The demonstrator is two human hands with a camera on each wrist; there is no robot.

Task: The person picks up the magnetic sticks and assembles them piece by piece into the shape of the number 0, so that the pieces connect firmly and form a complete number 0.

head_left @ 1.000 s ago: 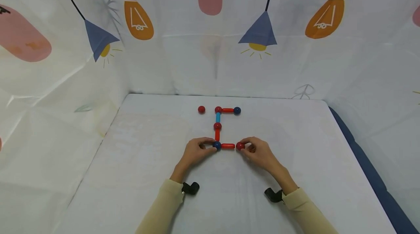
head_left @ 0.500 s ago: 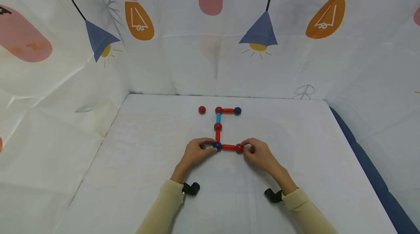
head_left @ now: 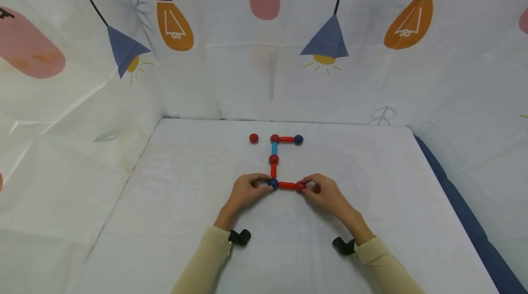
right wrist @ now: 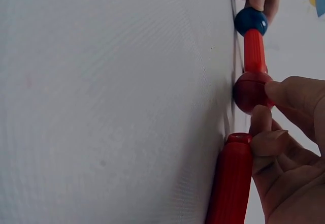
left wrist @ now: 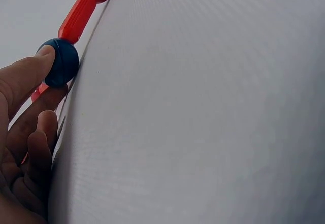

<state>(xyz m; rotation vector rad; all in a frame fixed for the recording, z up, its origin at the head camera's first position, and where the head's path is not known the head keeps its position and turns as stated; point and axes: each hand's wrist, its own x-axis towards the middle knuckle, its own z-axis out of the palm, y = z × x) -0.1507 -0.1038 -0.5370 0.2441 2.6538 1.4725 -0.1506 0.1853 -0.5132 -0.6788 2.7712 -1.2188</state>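
A figure of toy balls and rods lies on the white table. My left hand pinches the dark blue ball at its near corner. A red rod runs right from that ball to a dark red ball, which my right hand pinches between thumb and finger. Rod and red ball meet end to end in the right wrist view. Another red rod leads away from the blue ball to a middle red ball. Low in the right wrist view, a ridged red rod lies close by the right fingers.
Beyond the middle ball, a light blue rod joins a far red ball. From there a red rod reaches a second dark blue ball. One loose red ball sits left of the figure. Printed cloth hangs behind the table.
A small gap stood between the near red rod and the red ball one second ago; now they meet. The right hand moved the ball slightly left. The left hand stayed on the blue ball.
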